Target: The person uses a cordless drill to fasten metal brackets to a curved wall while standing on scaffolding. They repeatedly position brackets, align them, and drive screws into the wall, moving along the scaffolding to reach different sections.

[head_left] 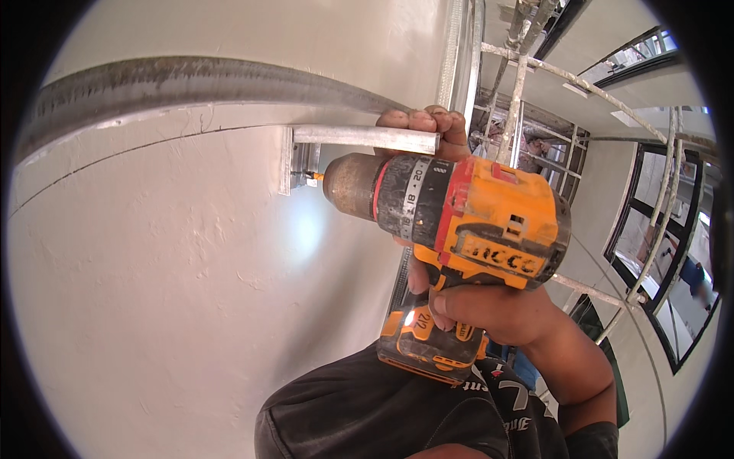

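My right hand (497,312) is wrapped around the grip of an orange and black cordless drill (497,222), its thumb on the near side. The drill points left, and its bit reaches a small metal bracket (287,161) against the pale wall. From the bracket a short metal channel (367,138) sticks out to the right above the chuck. The curled fingers of my left hand (428,122) grip the channel's outer end; the drill hides the rest of that hand. The drill's light makes a bright spot on the wall below the bit.
A long grey metal channel (191,76) runs along the wall above the bracket, with a thin dark line marked beneath it. Paint-spattered scaffold pipes (514,107) stand at the right, before black-framed windows (657,206). My dark-clothed leg (336,405) is below the drill.
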Motion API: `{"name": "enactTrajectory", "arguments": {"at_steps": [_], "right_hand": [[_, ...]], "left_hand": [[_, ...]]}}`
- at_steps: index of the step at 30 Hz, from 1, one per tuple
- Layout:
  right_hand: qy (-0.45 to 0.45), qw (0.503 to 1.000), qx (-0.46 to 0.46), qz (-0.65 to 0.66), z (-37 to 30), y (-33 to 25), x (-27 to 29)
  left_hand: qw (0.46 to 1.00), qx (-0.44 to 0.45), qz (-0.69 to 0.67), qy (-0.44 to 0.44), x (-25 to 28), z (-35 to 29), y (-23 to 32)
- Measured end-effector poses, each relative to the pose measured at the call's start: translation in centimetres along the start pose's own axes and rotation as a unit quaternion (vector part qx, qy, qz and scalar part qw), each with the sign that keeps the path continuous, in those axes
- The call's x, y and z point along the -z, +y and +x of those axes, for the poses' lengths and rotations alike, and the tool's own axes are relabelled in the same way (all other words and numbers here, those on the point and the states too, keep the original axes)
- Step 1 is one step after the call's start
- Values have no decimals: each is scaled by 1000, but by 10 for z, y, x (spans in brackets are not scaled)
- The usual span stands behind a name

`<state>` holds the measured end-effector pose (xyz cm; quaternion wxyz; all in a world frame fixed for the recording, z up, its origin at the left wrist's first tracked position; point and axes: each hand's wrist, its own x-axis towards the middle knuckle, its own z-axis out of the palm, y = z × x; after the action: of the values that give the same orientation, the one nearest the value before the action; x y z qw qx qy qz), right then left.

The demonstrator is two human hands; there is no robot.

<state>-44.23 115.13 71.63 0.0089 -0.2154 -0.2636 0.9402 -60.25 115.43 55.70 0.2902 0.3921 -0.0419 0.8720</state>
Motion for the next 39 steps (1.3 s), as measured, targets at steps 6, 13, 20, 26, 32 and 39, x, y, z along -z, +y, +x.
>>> {"name": "enactTrajectory", "arguments": {"at_steps": [6, 13, 20, 26, 32, 39], "right_hand": [[-1, 999, -4, -41, 0, 1, 0], [7, 1000, 12, -25, 1, 5, -1], [-12, 999, 18, -41, 6, 8, 2], [1, 999, 5, -44, 8, 7, 2], [16, 999, 8, -51, 2, -3, -1], [-13, 998, 9, -57, 10, 2, 5]], "left_hand": [[1000, -1, 25, -7, -10, 12, 4], [1000, -24, 1, -5, 0, 8, -4], [998, -45, -30, 13, 4, -4, -5], [997, -43, -38, 43, 2, -10, -8], [997, -54, -44, 35, 0, -2, -22], [999, -8, -27, 38, 1, -5, -6]]}}
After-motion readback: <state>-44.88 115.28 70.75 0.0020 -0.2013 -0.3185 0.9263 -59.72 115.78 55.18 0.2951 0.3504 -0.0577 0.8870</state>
